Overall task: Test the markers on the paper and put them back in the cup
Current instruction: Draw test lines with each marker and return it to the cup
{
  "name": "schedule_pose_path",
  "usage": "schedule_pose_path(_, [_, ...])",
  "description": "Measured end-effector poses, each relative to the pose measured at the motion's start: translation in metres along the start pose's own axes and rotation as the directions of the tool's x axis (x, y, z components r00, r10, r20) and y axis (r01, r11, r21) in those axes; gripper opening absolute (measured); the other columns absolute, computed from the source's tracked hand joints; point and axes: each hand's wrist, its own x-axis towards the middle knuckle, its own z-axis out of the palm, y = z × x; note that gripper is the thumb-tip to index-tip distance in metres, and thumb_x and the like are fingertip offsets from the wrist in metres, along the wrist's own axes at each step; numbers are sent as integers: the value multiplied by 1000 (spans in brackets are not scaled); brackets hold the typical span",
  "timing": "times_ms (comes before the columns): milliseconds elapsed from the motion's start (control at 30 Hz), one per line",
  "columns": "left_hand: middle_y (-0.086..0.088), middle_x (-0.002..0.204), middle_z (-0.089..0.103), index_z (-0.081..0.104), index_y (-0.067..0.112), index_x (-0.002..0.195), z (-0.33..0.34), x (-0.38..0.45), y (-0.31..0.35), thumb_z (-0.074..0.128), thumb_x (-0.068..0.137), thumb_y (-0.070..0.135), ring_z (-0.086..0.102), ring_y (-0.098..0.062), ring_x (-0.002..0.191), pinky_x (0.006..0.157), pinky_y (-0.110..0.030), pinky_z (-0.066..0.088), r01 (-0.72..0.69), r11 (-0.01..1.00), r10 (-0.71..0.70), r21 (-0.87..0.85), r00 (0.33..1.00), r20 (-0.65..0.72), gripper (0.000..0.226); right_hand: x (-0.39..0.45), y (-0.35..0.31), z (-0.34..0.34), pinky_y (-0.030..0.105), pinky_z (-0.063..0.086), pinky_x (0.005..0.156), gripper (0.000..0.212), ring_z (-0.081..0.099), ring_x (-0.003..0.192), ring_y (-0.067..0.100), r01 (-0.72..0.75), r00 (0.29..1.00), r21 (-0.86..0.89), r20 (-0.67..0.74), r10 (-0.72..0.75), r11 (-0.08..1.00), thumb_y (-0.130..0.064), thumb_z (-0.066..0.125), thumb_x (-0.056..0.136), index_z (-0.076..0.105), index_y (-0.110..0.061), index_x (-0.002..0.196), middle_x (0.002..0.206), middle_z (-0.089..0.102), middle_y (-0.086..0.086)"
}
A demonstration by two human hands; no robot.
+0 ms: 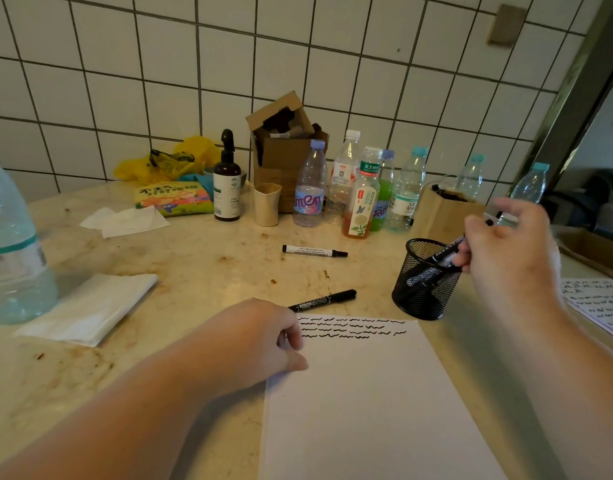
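A white sheet of paper (367, 403) lies in front of me with three rows of black squiggles along its top. My left hand (263, 341) rests curled on the paper's upper left corner, holding nothing. My right hand (506, 251) grips a black marker (443, 256) slanted into the black mesh cup (424, 289), its lower end inside the rim. A thin black marker (324, 300) lies just above the paper. A white-barrelled marker (313, 251) lies farther back on the counter.
Several drink bottles (360, 195) and an open cardboard box (284, 147) line the tiled wall. A beige cup (266, 204), a brown pump bottle (227, 188), tissues (90, 308) and a large water bottle (11, 251) stand left. Another scribbled sheet (599, 306) lies at right.
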Motion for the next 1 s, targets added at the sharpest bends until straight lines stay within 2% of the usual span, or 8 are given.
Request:
schedule_pose_path(133, [15,76,62,68,35,90,0,0,1,74,75,52,57,-1,66,57,-15,39,8,1000,-8,-1,1000,6,24,-17,-10,15,26,47,54,17,67,69,19,212,965,-135,183,-185,968,-30,58,99,57,-31,115,75,68,1])
schedule_pose_path(233, [14,78,64,67,35,92,-1,0,2,73,77,52,60,-2,70,60,-16,43,8,1000,-9,21,1000,23,24,-22,-11,34,9,38,49,11,58,65,5,362,880,-215,399,-257,907,-25,58,99,64,-28,108,83,65,-7])
schedule_pose_path(367, [13,79,64,67,33,91,-2,2,4,74,77,50,59,-3,69,62,-18,46,29,999,-29,18,999,31,22,-33,5,80,23,46,83,27,54,106,14,650,567,-282,799,-202,706,-24,53,101,68,-25,124,117,55,-4])
schedule_pose_path(500, [13,78,63,68,33,94,-3,3,5,72,78,50,57,-2,69,62,-19,45,15,999,-17,41,999,43,24,-37,24,112,32,39,98,29,39,123,17,744,470,-288,867,-166,602,-30,58,98,67,-29,125,113,45,-6])
schedule_pose_path(600, [13,76,61,68,33,95,-4,3,5,72,78,50,55,-1,68,60,-18,43,1,999,-3,54,999,48,25,-38,24,116,24,35,91,22,41,121,13,712,500,-290,849,-172,640,-32,65,95,69,-26,115,112,45,-8])
schedule_pose_path(733, [14,76,62,67,34,93,-4,0,5,72,78,51,56,-2,67,63,-20,47,15,999,-16,28,999,47,23,-43,5,98,29,41,87,14,48,107,14,630,582,-310,796,-168,712,-31,65,93,66,-23,105,108,50,-7])
schedule_pose_path(867, [15,81,66,67,35,92,-2,-1,7,62,82,60,59,-1,72,66,-23,51,-25,1000,25,6,1000,4,28,-58,-10,57,30,40,58,13,47,57,7,277,723,-134,681,-114,951,-38,69,89,66,-25,85,64,52,-9])
schedule_pose_path(1000, [23,84,60,64,41,106,-6,-4,20,56,87,58,54,3,73,60,-14,39,-108,989,103,-105,993,-50,27,-74,-10,31,31,42,51,14,51,46,15,-132,673,116,739,3,984,-15,68,89,60,-16,77,52,60,1])
